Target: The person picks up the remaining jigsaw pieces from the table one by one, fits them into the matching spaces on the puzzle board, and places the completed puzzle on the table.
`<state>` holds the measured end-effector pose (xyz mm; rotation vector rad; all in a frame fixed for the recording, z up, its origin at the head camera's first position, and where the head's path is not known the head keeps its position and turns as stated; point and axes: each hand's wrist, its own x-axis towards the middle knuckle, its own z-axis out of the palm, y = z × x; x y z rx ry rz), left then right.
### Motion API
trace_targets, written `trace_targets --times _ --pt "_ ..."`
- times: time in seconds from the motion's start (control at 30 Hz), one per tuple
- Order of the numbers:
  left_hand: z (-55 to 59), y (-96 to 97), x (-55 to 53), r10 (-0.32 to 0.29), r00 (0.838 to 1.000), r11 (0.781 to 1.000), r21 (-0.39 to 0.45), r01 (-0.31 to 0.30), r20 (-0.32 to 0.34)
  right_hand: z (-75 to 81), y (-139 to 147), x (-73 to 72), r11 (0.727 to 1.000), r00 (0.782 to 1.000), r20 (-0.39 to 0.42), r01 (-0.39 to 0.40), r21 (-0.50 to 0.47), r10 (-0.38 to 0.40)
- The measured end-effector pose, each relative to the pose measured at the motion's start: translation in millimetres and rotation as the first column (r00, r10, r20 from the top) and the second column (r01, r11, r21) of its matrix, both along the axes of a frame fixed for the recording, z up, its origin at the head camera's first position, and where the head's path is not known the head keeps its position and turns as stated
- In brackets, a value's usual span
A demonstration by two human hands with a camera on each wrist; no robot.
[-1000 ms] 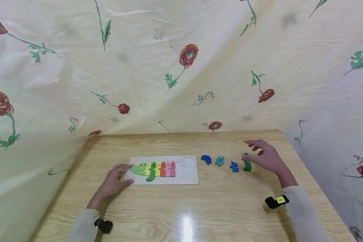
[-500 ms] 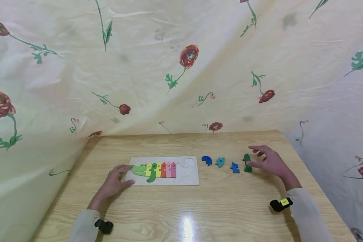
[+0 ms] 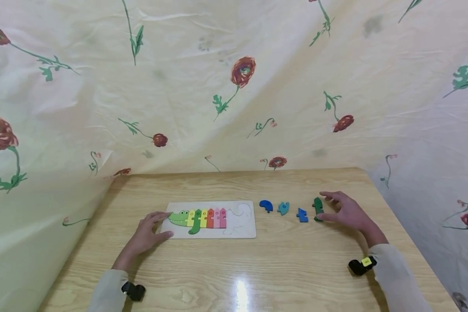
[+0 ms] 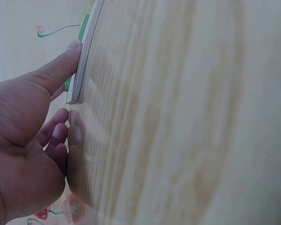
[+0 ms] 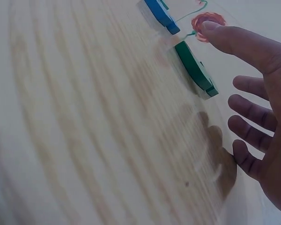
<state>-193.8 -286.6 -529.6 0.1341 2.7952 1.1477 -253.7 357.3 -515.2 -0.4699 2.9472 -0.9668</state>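
Observation:
A wooden crocodile puzzle board lies on the table, with a light green head, a dark green leg piece and yellow, orange and pink pieces in its left part. At its left end my left hand holds it, thumb along the near edge and a finger by the snout; the thumb presses the board's edge in the left wrist view. On the right, my right hand hovers beside a dark green puzzle piece, fingers spread and holding nothing. In the right wrist view a gap separates thumb and green piece.
Left of the green piece lie a blue piece, a teal piece and a rounded blue piece. Behind the wood-grain table hangs a flowered cloth.
My right hand has drawn back a little to the right and toward me, its thumb lower along the green piece. My left hand and the board stay put.

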Motion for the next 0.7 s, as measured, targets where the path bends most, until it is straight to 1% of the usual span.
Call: trace_targets --times 0.37,0.6,0.7 --pt "-0.7 -1.0 -1.4 -0.005 1.0 1.0 -0.005 0.005 0.001 -5.9 2.3 -2.3 1.0 1.0 0.019 -0.02 0.006 0.02" --pt "-1.5 -0.2 -1.9 0.011 1.0 1.0 0.016 -0.011 0.01 -10.4 2.6 -2.0 0.999 0.999 0.03 -0.038 -0.006 0.038" --pt "-1.7 -0.2 -0.9 0.008 1.0 1.0 0.021 -0.009 0.011 -10.5 1.2 -1.1 0.999 0.998 0.038 -0.049 -0.015 0.049"
